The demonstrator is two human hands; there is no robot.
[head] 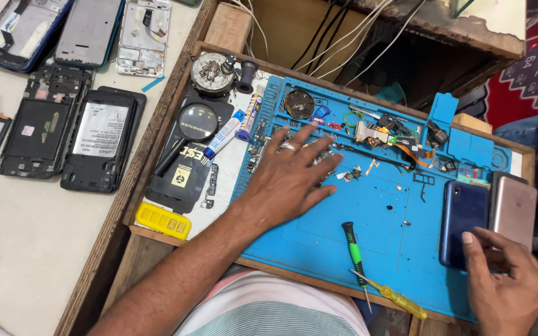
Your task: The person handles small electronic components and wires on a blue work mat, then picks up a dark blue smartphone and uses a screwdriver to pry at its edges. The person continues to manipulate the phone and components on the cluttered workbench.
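left hand (291,180) fingers splayed flat on blue mat (381,230), reaching small parts in its top trays | right hand (505,283) fingers curled, gripping blue phone (464,221) at mat's right edge, long axis pointing away

A pale beige table (26,249) stood at the left, butted against a worn wooden workbench (157,134). Behind the bench a dark recess (406,68) held trailing white and black cables (344,37). Soft, even light fell throughout.

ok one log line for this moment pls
left hand: flat, fingers spread on blue mat | right hand: on blue phone | green screwdriver: lying on mat
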